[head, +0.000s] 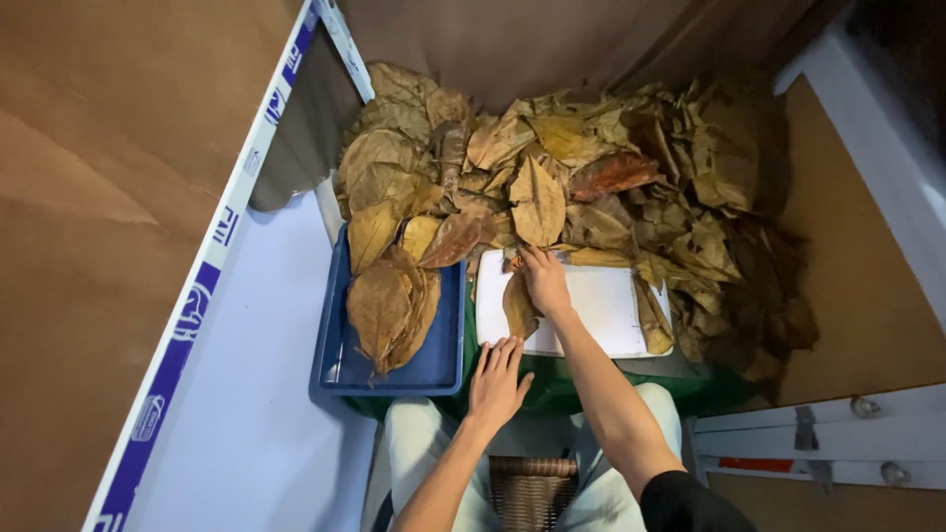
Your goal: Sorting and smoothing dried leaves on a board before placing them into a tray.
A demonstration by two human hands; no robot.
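Brown dried leaf (518, 303) lies on the white board (601, 310), pinned flat under the right hand (544, 281), fingers extended. Left hand (496, 379) rests released at the board's near edge. Judged light, brittle, crack-prone; lift by stem. 1 blue tray (443, 355) holds stacked leaves.

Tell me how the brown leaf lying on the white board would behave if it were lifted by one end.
The leaf looks dry and curled, so it is probably very light and stiff rather than floppy. Its wrinkled edges suggest that it is brittle and may crack if pinched. The right hand rests on it, perhaps steadying it.
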